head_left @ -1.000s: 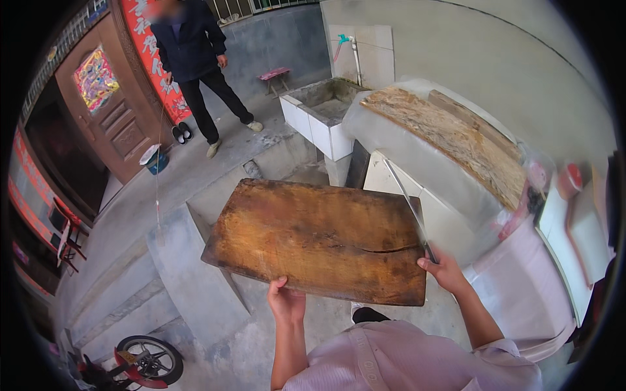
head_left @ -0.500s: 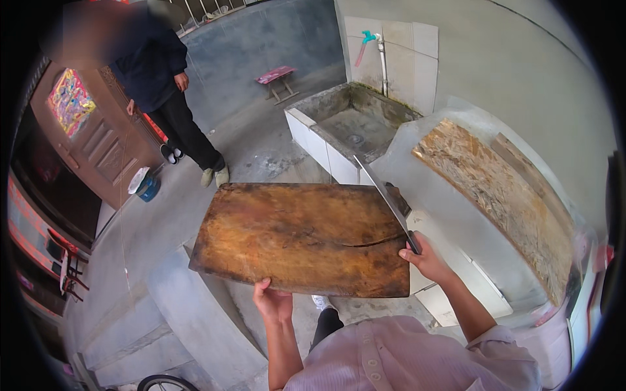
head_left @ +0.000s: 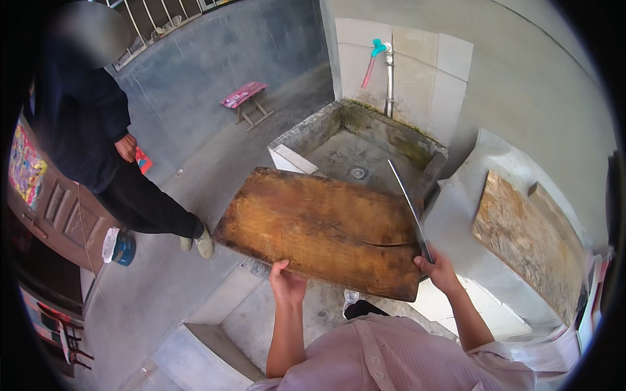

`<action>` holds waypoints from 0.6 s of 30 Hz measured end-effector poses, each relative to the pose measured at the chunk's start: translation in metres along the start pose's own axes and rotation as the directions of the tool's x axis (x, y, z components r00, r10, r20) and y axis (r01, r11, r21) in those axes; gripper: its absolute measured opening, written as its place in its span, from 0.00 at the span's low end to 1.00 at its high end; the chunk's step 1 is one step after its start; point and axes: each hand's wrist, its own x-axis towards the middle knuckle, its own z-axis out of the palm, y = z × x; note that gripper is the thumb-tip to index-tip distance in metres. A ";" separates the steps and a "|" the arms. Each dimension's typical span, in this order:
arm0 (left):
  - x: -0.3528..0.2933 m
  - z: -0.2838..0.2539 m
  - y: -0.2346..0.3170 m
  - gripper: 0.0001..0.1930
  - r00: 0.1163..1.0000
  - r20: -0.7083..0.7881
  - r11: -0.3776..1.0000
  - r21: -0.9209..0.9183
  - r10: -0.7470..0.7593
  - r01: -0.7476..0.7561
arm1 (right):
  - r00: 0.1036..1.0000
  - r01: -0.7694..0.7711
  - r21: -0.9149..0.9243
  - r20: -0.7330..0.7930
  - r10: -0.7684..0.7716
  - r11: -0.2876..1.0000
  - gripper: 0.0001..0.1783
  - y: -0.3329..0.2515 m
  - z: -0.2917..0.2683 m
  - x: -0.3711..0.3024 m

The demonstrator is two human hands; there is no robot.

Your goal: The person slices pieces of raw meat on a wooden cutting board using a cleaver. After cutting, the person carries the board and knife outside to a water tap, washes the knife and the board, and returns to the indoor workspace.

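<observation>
A thick brown wooden chopping board, dark at its edges and cracked near its right end, is held out level before me. Gripping its near edge is my left hand, thumb on top and the other fingers underneath. At the right end my right hand grasps both the board's edge and the dark handle of a knife. The knife's blade points up and away, seen nearly edge-on. Beyond the board lies a low concrete wash basin, partly covered by it.
Above the basin a turquoise tap with a pink hose is fixed to a white pipe. A particle board panel lies on the right ledge. Another person stands at left, near a blue bucket. A small pink-topped stool is by the wall.
My view has turned and moved closer to the basin. The board, still in both hands with the knife, now overlaps the basin's near side and tilts down toward its right end.
</observation>
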 end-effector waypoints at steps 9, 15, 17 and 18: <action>0.215 0.011 0.057 0.26 0.996 0.005 0.994 0.052 -0.094 0.093 | 0.998 -0.041 0.070 -0.045 0.045 0.997 0.13 -0.009 0.073 0.177; 0.358 -0.008 0.087 0.27 0.982 -0.049 0.978 0.090 -0.183 0.187 | 0.982 -0.127 -0.005 -0.143 0.125 0.992 0.13 0.016 0.143 0.273; 0.412 -0.021 0.096 0.28 0.966 -0.055 0.963 0.082 -0.253 0.257 | 0.971 -0.174 -0.092 -0.184 0.155 0.980 0.15 0.036 0.169 0.300; 0.437 -0.021 0.101 0.28 0.957 -0.062 0.953 0.088 -0.284 0.289 | 0.963 -0.187 -0.124 -0.218 0.157 0.974 0.16 0.039 0.186 0.313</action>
